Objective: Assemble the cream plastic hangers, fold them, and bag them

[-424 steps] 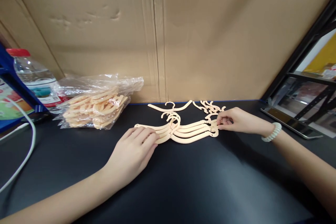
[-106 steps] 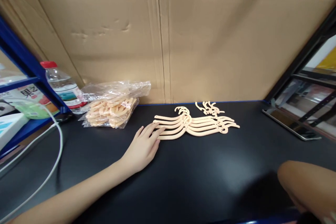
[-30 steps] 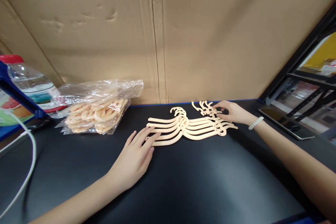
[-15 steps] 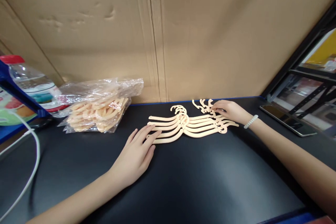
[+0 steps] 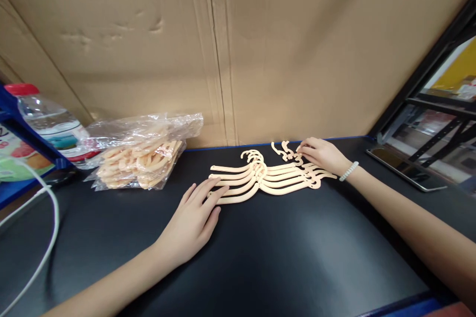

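Observation:
Several cream plastic clothes hangers [image 5: 238,177] lie in an overlapping row on the black table, hooks pointing to the back. My left hand [image 5: 195,213] rests with its fingers stretched out over their left ends. At the back right, my right hand [image 5: 323,154] has its fingers bent together on a small curved hanger hook [image 5: 298,159], which they partly hide. Other loose hanger hooks [image 5: 285,149] lie just left of those fingertips. Below this hand, more cream hanger parts [image 5: 316,174] fan out at the right ends of the row.
A clear plastic bag [image 5: 139,158] of cream hangers lies at the left, beside a red-capped bottle [image 5: 61,124]. A white cable [image 5: 55,218] curves over the left side. A phone [image 5: 403,168] lies at the right. A cardboard wall [image 5: 297,49] stands behind the table [image 5: 267,252].
My right hand has shifted slightly at the loose hooks, and those by its fingertips have moved a little. My left hand stays on the hangers. The view has tilted slightly.

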Tool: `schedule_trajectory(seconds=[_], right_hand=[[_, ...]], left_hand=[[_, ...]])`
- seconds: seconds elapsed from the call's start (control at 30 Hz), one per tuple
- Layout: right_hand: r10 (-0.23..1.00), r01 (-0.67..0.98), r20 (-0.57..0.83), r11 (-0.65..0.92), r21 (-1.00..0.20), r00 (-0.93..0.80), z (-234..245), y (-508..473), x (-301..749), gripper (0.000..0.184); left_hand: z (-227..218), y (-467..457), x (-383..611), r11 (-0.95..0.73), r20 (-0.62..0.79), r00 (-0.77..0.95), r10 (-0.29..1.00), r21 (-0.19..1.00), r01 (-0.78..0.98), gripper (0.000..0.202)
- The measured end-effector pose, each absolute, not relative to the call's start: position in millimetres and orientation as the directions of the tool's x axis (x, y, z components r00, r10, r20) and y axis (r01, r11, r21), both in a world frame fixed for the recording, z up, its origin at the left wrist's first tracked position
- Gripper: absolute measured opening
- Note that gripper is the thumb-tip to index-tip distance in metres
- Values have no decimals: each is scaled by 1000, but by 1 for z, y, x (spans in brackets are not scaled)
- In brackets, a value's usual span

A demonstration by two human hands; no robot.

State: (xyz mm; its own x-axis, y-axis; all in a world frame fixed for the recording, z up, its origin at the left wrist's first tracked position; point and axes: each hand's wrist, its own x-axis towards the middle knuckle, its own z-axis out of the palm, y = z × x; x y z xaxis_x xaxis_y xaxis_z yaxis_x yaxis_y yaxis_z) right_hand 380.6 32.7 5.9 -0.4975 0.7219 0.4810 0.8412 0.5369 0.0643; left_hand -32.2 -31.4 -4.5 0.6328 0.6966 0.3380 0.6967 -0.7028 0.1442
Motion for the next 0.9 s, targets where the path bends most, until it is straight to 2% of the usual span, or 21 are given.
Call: schedule_trajectory(seconds=[0.2,0.27,0.33,0.37,0.4,0.43,0.47,0.5,0.53,0.6,0.7,0.77,0.83,0.9], right_hand=[[639,892,731,442,-93,-240,22,18,371,22],[605,875,784,445,-190,-138,28,8,352,19],[621,795,784,484,-365,-18,31,-5,323,13],[658,735,753,500,-458,22,32,-13,307,12],[778,521,623,499,-692,83,31,-22,290,10],[883,284,466,431,-856,64,31,-32,273,12],[952,94,304,306,-947,-29,29,-42,258,15],[976,-34,179,176,-984,-126,27,-52,244,18],[974,-97,85,65,-993,-210,25,-61,232,20],[942,-97,-13,-49,-994,-337,20,-76,215,22],[895,24,-39,-31,-999,-444,16,-86,205,22],[876,104,7,64,-993,-481,16,-85,208,21],[880,227,125,252,-941,-459,18,-78,218,20],[861,444,310,480,-756,-403,19,-68,233,20]], left_hand=[[-3,-33,-34,-745,411,640,649,173,644,41],[1,-39,-30,-761,449,625,639,251,598,40],[6,-50,-24,-742,443,595,670,406,533,36],[9,-55,-20,-703,421,569,707,509,496,33],[11,-61,-16,-639,369,548,751,618,459,31],[13,-67,-12,-549,317,505,803,723,418,28],[14,-72,-8,-440,245,471,848,820,367,26],[15,-76,-4,-322,160,453,877,896,307,27],[14,-79,-1,-220,95,441,893,945,242,28],[13,-83,4,-84,22,433,901,989,124,28],[12,-86,5,-38,18,402,916,998,43,21],[14,-85,3,-47,26,388,921,998,46,22],[16,-83,-1,-59,45,366,930,998,28,23],[18,-79,-5,-81,85,314,946,996,-26,24]])
